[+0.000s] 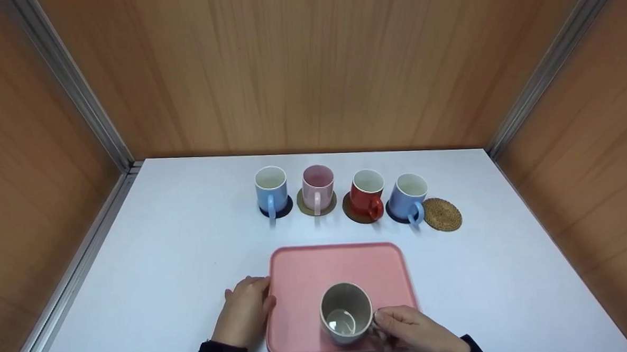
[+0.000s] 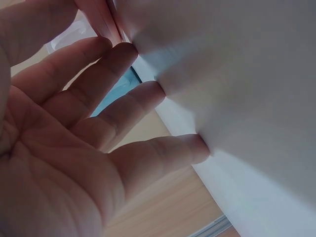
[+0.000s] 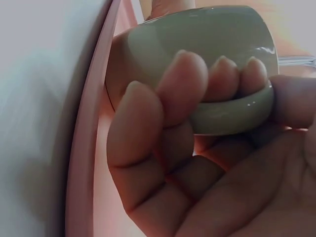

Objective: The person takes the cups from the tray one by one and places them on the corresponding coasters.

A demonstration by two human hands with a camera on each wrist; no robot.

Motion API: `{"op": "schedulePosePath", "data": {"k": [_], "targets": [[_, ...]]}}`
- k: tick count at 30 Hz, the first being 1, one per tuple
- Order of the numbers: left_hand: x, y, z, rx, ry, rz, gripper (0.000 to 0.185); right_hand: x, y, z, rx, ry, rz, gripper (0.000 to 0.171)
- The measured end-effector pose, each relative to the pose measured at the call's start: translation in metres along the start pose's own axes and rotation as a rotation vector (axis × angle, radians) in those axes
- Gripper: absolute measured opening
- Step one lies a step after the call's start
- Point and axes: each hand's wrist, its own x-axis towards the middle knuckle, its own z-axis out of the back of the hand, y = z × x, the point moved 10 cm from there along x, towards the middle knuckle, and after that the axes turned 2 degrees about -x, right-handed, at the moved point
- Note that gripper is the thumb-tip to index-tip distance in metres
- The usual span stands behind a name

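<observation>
A grey-green mug [image 1: 346, 312] stands upright over the near right part of a pink tray [image 1: 307, 271]; whether its base touches the tray I cannot tell. My right hand [image 1: 415, 330] holds the mug by its handle, with fingers curled through the loop [image 3: 232, 116] in the right wrist view. At the tray's left edge, my left hand [image 1: 245, 311] touches the rim with thumb and forefinger. The left wrist view shows its fingers [image 2: 163, 155] spread and fairly straight, several tips resting on the white table.
Behind the tray, a light blue mug [image 1: 272, 191], a pink mug [image 1: 318, 186], a red mug [image 1: 367, 192] and another blue mug [image 1: 407, 195] stand on coasters. A bare woven coaster [image 1: 442, 214] lies at the row's right end. Wooden panels [image 1: 309, 70] enclose the white table [image 1: 163, 246].
</observation>
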Motion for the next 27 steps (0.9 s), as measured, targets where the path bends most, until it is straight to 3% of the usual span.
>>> {"op": "schedulePosePath", "data": {"k": [9, 27], "targets": [[0.0015, -0.0003, -0.0004, 0.028, 0.004, -0.006, 0.035, -0.0001, -0.0046, 0.0000, -0.026, -0.029, -0.057, 0.038], [0.0025, 0.0020, -0.0022, 0.006, 0.016, 0.012, 0.036, 0.0033, -0.0027, -0.0045, 0.011, 0.045, 0.012, 0.040]]}}
